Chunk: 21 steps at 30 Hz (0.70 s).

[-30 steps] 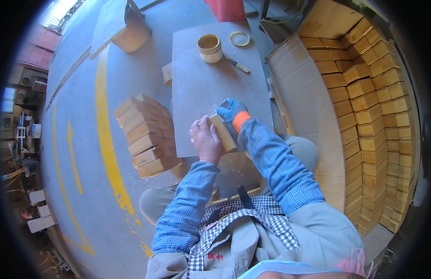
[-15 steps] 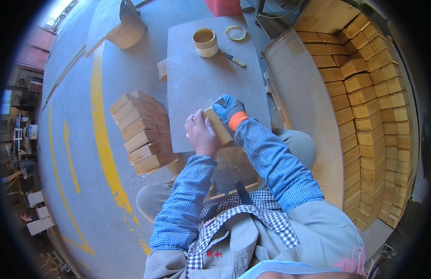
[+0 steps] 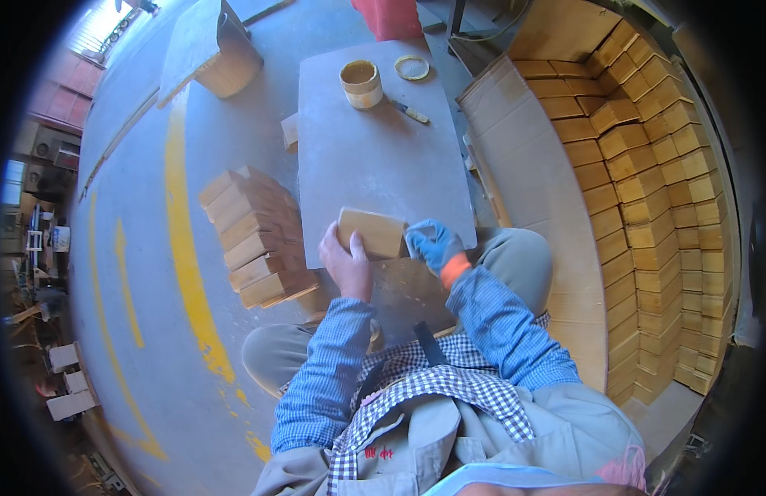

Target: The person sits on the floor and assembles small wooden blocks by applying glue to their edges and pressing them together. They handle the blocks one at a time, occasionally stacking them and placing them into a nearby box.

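My bare left hand (image 3: 346, 259) grips a pale wooden block (image 3: 376, 235) by its left end, thumb on the near side, tilted above the near edge of the grey board. My right hand (image 3: 442, 251), in a blue glove with an orange cuff, is closed on a small grey flat piece (image 3: 417, 238) at the block's right end. That piece is partly covered by the fingers, so its kind does not show. Farther up the board (image 3: 374, 169) stand an open tub (image 3: 361, 93) with brownish contents, its round lid (image 3: 412, 67) and a putty knife (image 3: 411, 112).
A stack of wooden blocks (image 3: 255, 236) stands on the floor left of the board. To the right, a large cardboard box (image 3: 540, 182) holds many rows of similar blocks (image 3: 639, 198). A cylinder with a panel on it (image 3: 226, 62) stands at the far left, beyond a yellow floor line (image 3: 178, 190).
The block has turned from upright to lying crosswise and come nearer me. My right hand has moved down and right, from the block's far end to its right end.
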Each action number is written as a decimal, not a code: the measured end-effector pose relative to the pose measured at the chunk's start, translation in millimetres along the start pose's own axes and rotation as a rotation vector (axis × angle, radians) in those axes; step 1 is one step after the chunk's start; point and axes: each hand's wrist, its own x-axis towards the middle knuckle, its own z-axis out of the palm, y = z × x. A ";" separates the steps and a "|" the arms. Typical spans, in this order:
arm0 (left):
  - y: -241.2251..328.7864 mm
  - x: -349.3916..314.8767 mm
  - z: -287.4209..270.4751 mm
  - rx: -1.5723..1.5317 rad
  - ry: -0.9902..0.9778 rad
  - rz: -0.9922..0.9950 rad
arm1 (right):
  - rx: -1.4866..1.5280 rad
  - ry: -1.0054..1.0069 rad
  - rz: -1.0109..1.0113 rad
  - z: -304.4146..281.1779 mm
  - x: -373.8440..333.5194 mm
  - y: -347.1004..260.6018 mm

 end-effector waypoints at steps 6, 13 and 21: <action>16.3 -23.3 -19.1 0.235 0.042 0.088 | -0.185 0.082 0.109 -5.7 33.3 -9.1; 41.8 24.4 4.7 0.500 -0.177 0.345 | -0.570 0.072 -0.109 -1.7 22.4 -26.0; 43.1 25.6 8.4 0.531 -0.108 0.396 | -0.943 0.147 -0.344 36.9 69.7 -51.2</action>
